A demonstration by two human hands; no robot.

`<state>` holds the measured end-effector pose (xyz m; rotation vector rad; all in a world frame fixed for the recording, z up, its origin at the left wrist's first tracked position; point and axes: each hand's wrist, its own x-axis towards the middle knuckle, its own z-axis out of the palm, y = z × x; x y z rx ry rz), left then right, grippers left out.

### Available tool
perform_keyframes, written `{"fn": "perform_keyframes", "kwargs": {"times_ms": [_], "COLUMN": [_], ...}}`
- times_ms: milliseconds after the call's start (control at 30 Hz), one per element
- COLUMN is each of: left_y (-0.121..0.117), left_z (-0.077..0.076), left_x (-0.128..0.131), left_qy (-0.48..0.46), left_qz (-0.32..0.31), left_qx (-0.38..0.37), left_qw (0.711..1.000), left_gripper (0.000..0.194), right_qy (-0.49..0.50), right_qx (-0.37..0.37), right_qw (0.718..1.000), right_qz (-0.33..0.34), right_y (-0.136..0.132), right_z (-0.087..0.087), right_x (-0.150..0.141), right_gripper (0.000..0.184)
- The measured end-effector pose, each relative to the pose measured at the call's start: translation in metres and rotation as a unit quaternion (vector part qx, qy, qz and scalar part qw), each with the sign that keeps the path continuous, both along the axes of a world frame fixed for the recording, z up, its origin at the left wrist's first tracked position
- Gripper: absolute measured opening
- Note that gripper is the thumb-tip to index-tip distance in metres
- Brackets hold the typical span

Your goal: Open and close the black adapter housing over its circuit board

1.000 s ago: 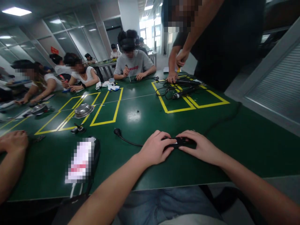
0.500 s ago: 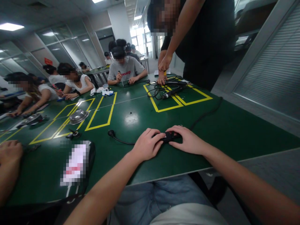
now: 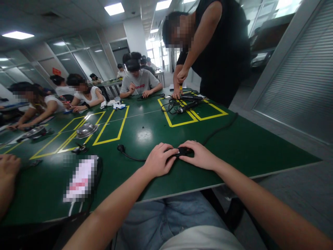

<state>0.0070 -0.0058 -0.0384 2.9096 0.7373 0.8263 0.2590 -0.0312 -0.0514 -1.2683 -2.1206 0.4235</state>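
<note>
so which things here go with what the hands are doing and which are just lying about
Likely part of the job:
black device, held by left hand and right hand
black plug, its cord running to the left hand

Apparently just lying about:
shiny metal bowl
white glove

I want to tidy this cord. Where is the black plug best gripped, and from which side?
Pinch the black plug by its thick body, probably from above and the left: it lies on the table, with the thin cord trailing off right toward the left hand.
</note>
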Motion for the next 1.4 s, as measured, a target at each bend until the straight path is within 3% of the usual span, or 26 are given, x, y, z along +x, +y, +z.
{"fn": "perform_keyframes", "kwargs": {"times_ms": [133, 367, 600, 867, 967, 1067, 1267, 1400], "left_y": [0.001, 0.002, 0.0, -0.001, -0.001, 0.001, 0.018, 0.018], "left_z": [0.0, 0.001, 0.0, 0.001, 0.001, 0.001, -0.007, -0.006], "left_x": [-0.001, -0.002, -0.004, -0.003, -0.003, -0.005, -0.01, -0.01], "left_qy": [-0.011, -0.021, -0.013, -0.018, -0.03, -0.062, -0.095, -0.076], "left_qz": [0.002, 0.002, 0.011, 0.019, 0.029, 0.077, 0.188, 0.185], "left_qx": [0.001, -0.012, -0.01, -0.022, -0.025, -0.022, -0.031, -0.04], "left_qw": [1.0, 1.0, 1.0, 0.999, 0.999, 0.995, 0.977, 0.979], "left_gripper": [0.034, 0.032, 0.031, 0.029, 0.026, 0.025, 0.009, 0.007], "right_qy": [0.001, -0.007, -0.016, -0.019, -0.015, -0.006, -0.026, -0.04], "right_qx": [0.0, -0.009, -0.003, 0.0, -0.003, -0.006, 0.013, 0.027], "right_qw": [1.0, 1.0, 1.0, 1.0, 1.0, 0.999, 0.999, 0.998], "right_qz": [-0.002, -0.008, -0.005, -0.018, -0.028, -0.043, -0.046, -0.04], "right_y": [0.002, 0.003, 0.004, 0.006, 0.004, 0.002, 0.001, 0.0], "right_z": [-0.001, -0.003, 0.001, -0.002, -0.002, -0.002, 0.0, 0.001], "right_x": [-0.001, -0.001, -0.006, -0.007, -0.009, -0.009, -0.008, -0.008], "right_gripper": [0.028, 0.049, 0.031, 0.031, 0.042, 0.056, 0.005, 0.006]}}
